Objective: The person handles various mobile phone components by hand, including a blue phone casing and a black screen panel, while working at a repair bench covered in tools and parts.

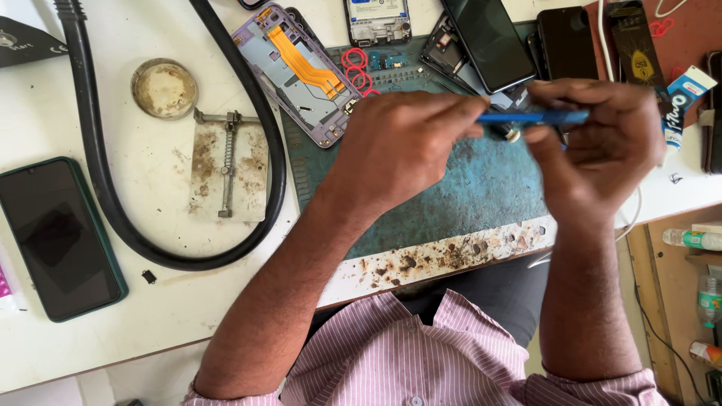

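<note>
Both hands hold a slim blue tool (530,117) above the far part of a worn teal work mat (466,195). Its long axis lies level, running left to right, parallel to the mat's near edge; which end is the tip cannot be told. The left hand (398,146) is closed around the tool's left end, and the right hand (602,143) pinches the right end between thumb and fingers. A small pale part shows just under the shaft. Beyond the mat's far left corner lies an opened purple phone frame (293,71) with an orange flex strip; dark phones (492,41) lie past its far edge.
</note>
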